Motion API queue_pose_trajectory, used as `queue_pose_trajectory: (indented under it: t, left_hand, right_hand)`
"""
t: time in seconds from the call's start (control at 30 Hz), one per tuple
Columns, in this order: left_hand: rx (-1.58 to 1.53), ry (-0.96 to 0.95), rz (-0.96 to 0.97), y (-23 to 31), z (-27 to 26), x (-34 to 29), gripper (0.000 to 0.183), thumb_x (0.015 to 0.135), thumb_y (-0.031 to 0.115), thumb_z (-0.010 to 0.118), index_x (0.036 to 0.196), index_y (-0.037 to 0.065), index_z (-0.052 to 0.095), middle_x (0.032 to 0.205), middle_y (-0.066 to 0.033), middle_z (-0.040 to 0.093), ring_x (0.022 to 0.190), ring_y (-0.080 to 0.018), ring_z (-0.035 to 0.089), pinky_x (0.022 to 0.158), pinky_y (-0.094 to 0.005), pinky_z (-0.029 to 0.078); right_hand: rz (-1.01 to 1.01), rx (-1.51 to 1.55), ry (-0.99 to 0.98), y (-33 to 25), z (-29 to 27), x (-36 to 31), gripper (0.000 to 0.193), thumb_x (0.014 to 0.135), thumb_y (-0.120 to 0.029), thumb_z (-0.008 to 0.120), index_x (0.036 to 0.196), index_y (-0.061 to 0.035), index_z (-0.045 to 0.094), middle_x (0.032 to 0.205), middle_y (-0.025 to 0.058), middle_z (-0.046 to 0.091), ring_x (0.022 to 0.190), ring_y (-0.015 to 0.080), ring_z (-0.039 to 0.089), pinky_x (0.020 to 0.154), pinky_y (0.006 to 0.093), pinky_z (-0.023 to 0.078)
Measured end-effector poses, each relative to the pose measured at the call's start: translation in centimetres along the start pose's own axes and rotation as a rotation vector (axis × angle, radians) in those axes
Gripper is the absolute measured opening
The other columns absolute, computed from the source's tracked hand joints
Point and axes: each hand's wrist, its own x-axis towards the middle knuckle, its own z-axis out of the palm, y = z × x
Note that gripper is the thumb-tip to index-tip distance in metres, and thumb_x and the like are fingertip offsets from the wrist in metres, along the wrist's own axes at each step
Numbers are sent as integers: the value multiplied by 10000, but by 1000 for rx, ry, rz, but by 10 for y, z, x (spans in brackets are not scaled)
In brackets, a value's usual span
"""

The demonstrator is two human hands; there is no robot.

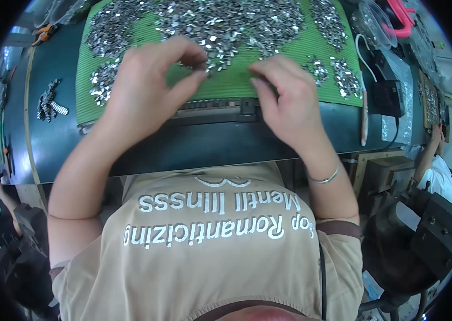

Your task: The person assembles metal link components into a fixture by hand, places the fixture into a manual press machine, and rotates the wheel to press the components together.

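Hundreds of small metal clips [220,24] heaped on a green ribbed mat [236,80], both hands at its near edge.

At far left I see a few loose springs [49,104] on the dark table [210,144]. My left hand [146,85] pinches thumb to forefinger on what looks like one clip, likely to lift it clear. Below, a dark slotted rail [215,107] lies along the mat's near edge, handy for both hands. My right hand [285,93] curls fingers down; I cannot tell what it holds.

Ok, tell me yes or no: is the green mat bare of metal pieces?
No, small shiny metal pieces lie heaped across the green mat.
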Motion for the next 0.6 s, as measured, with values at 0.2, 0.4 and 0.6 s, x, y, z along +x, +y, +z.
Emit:
queue_pose_trajectory:
  t: [0.2,0.4,0.6]
  left_hand:
    - [41,38,-38,-4,3,-48,400,758,42,749,1137,101,634,872,-7,721,726,-222,642,745,-343,437]
    - [109,21,43,-5,8,-49,448,763,37,762,1189,94,634,909,-13,730,847,-205,650,848,-357,428]
    - [153,2,65,-2,12,-45,445,754,42,762,1179,94,642,885,-2,723,903,-212,639,853,-378,416]
  right_hand:
    - [-109,-141,-101,-2,8,28,75,757,-67,712,831,-71,715,814,76,602,830,289,605,731,422,436]
    - [-193,-234,-194,-9,25,35,38,757,-87,678,754,-114,704,798,43,590,859,248,595,803,411,386]
    - [-303,-294,-217,-3,34,44,69,760,-71,623,744,-124,664,800,34,570,864,233,578,801,405,365]
